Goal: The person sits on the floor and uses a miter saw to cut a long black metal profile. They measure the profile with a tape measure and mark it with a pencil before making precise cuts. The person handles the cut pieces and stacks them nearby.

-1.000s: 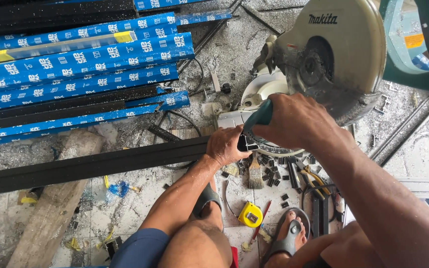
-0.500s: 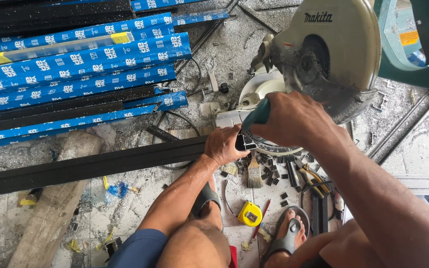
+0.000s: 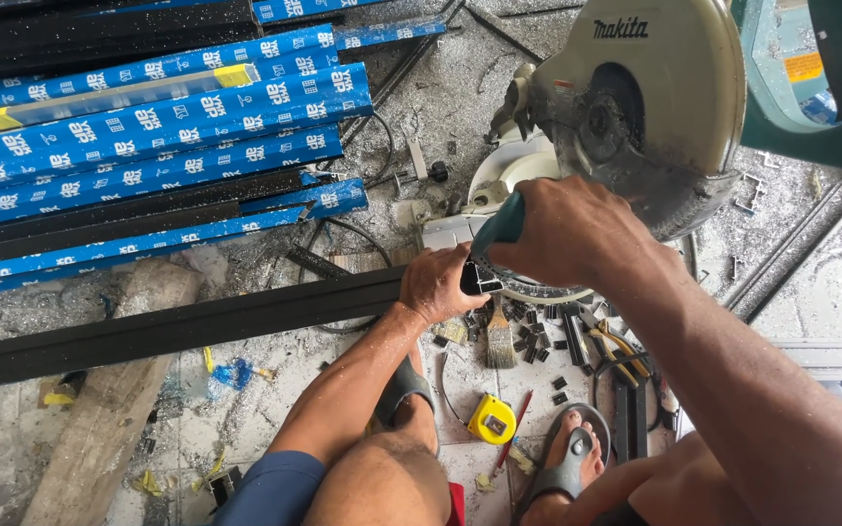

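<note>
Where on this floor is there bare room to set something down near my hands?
Barest is the tiled floor between the black bar, the wood plank and your left leg, though shavings lie there. Crowded: under the right hand at the saw, with brush, offcuts and tape measure.

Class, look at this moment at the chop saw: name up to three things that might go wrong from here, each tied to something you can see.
1. The left hand holds the long black profile right beside the saw blade guard; a slip might bring fingers to the blade.
2. The right hand grips the teal handle; the profile's long overhang may twist.
3. Sandalled feet sit among metal offcuts; chips might cut skin.
</note>
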